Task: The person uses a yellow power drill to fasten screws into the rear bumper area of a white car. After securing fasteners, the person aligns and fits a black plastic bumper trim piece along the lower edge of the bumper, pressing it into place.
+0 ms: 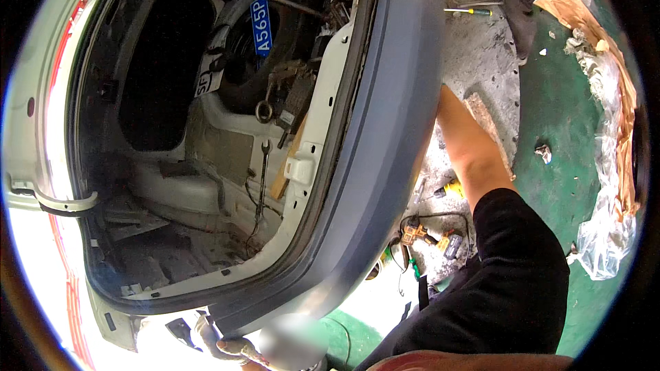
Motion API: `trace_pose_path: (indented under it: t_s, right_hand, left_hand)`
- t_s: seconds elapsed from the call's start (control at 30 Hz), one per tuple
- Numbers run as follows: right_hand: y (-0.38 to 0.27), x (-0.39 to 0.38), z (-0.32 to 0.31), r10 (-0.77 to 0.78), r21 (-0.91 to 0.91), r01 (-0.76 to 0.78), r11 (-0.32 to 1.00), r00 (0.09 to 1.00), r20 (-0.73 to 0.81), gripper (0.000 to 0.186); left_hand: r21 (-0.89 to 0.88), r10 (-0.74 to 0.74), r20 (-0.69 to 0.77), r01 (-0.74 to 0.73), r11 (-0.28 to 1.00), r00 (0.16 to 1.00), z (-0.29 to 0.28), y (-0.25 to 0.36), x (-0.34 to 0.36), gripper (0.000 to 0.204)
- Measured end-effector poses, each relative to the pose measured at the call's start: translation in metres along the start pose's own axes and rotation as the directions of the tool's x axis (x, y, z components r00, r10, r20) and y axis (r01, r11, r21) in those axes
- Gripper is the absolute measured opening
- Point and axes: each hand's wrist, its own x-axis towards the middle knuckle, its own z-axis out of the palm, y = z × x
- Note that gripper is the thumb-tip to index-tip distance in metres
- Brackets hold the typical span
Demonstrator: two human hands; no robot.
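Observation:
My right forearm (467, 141), below a black sleeve (515, 268), reaches up to the outer edge of a grey-blue car bumper (392, 96). The bumper covers the hand, so its fingers and anything in them are hidden. My left hand is out of sight. Beside the forearm, a yellow tool (452, 189) lies partly covered on the dirty floor sheet. An orange and black power tool (414, 232) and a battery pack (450, 244) lie nearer. Left of the bumper, the open trunk holds a combination wrench (262, 178) and a ring-ended metal tool (263, 111).
A long metal bar (275, 0) and a blue plate (261, 27) lie in the trunk. A screwdriver (474, 12) rests on the dirty sheet (481, 55). Brown paper and clear plastic (605, 240) line the right. Another person's gloved hand (237, 348) is at the bumper's near end.

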Motion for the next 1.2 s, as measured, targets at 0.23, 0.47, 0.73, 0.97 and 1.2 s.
trace_pose_path:
  t_s: [0.23, 0.47, 0.73, 0.97, 1.2]
  right_hand:
    - [-0.005, 0.000, 0.003, -0.022, -0.007, 0.022, 1.000, 1.000, -0.007, 0.041]
    - [0.001, -0.001, 0.003, -0.008, -0.026, 0.007, 1.000, 0.999, -0.039, 0.039]
    - [-0.001, 0.012, 0.006, -0.031, -0.048, 0.029, 0.998, 0.998, -0.046, 0.037]
    - [0.024, -0.004, 0.002, 0.024, -0.084, -0.028, 0.996, 0.998, -0.055, 0.035]
    - [0.026, -0.150, -0.018, -0.256, -0.332, 0.113, 0.937, 0.866, -0.429, 0.033]
  left_hand:
    - [-0.036, 0.010, 0.002, -0.010, 0.999, 1.000, 0.002, -0.012, 0.002, 0.073]
    - [-0.023, 0.007, 0.057, -0.006, 1.000, 0.998, -0.002, -0.004, 0.010, 0.072]
    - [-0.034, 0.005, 0.098, -0.001, 0.999, 0.995, -0.001, 0.001, 0.013, 0.071]
    - [-0.058, 0.087, -0.028, -0.089, 0.994, 0.996, 0.005, -0.022, -0.020, 0.073]
    - [-0.112, 0.110, -0.173, -0.131, 0.985, 0.979, 0.019, -0.007, -0.004, 0.068]
